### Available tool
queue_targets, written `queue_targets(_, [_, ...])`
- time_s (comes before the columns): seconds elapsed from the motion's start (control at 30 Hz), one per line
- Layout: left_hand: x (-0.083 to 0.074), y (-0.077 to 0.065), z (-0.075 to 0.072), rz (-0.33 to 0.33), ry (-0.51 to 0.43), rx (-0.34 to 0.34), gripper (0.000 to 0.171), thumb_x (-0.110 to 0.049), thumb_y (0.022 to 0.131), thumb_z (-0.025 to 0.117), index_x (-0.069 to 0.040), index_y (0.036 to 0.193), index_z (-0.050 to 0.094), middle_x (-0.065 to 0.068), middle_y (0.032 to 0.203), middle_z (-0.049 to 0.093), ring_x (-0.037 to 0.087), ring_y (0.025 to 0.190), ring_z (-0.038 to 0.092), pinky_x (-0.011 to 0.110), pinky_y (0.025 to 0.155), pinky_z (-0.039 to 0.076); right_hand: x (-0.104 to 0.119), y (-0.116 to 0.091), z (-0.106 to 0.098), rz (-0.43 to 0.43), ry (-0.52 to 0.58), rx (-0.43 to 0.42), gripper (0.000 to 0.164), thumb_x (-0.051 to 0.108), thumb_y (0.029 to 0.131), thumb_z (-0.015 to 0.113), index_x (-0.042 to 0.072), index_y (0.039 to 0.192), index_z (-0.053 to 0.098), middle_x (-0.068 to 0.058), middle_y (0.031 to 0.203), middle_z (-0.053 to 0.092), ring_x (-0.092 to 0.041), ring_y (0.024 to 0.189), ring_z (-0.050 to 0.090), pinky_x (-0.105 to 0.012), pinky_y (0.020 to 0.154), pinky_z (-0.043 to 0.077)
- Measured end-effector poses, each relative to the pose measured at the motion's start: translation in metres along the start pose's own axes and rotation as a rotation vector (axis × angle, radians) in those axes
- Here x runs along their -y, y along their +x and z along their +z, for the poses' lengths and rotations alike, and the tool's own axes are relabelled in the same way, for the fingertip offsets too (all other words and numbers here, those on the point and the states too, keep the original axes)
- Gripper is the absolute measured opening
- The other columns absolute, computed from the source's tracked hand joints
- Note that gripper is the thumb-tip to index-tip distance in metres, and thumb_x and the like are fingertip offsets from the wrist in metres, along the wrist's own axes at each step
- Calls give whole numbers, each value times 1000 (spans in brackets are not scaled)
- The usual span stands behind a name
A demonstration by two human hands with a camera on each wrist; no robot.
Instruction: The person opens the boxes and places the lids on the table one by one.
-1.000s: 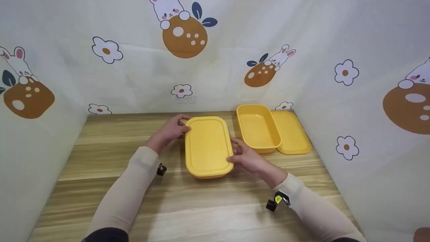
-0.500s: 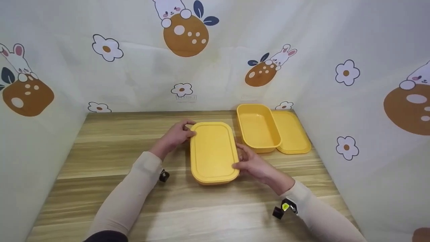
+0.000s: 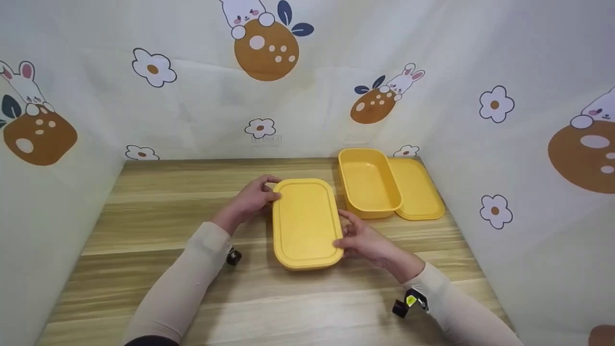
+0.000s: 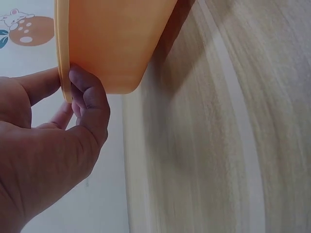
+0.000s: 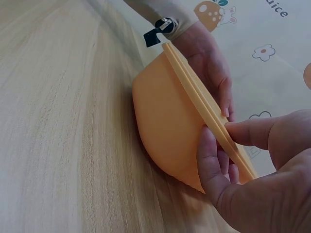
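Table (image 3: 307, 307) first: wood-grain, 3 yellow pieces in view. Biggest is the lidded box (image 3: 307, 223), mid-table, in both my hands. Step in hand, I'd judge: positioning it by the rim. Next move probably calls for an even 2-handed grip, box level, clear of its neighbours. Top faces up; long axis runs roughly away from me, near end a touch right. Can't tell if the base touches down. Open box (image 3: 371, 185) sits near its right side, mouth up; loose lid (image 3: 420, 192) lies flat beyond. Left hand (image 3: 252, 197) pinches the rim far-left, right hand (image 3: 367, 242) near-right, thumbs above, fingers under.
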State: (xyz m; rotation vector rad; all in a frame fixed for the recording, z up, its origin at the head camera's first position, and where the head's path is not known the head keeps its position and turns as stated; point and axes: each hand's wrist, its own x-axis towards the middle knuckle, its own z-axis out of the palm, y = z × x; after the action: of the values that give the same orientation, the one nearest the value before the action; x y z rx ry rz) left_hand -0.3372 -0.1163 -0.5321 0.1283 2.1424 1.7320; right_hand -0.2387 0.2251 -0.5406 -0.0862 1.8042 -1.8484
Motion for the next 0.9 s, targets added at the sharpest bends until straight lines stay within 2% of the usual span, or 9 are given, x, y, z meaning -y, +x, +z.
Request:
queue_targets(0.13, [2,1,1,-4,15,-15,43,-11,109,70,-11,150,59,16,119,63,22,95,68,46,93,60,0,0,0,1,-8,-4,105,-8,92,80,12,176,20,-18,118,60,-28,94,74,-41,82,67])
queue_targets(0.4, [4,3,2,-4,1,-16,43,-10,109,70,-9,150,59,15,116,62,20,91,66,40,86,59,-2,2,0,-11,-36,-16,105,-7,92,80,10,176,19,-17,116,61,-26,90,72,-38,78,66])
queue_targets(0.67, [10,6,1,-21,-22,-8,42,-13,110,70,-11,150,59,15,118,63,21,93,68,34,83,59,-5,4,-3,-12,-41,-3,106,-5,93,81,11,177,18,-19,121,63,-26,91,74,-36,77,66])
queue_targets(0.77, [11,6,1,-18,-40,-8,43,-13,110,70,-11,151,58,15,118,62,20,92,67,32,81,58,-6,3,-3,-32,-59,5,103,-3,94,82,9,175,21,-18,119,63,-24,89,73,-34,74,65])
queue_targets(0.9, [12,6,2,-8,-65,-9,47,-10,109,70,-6,153,56,14,116,61,17,89,65,30,78,56,-9,3,-2,-65,-129,3,90,3,97,82,5,171,30,-18,114,61,-23,86,72,-36,73,64])
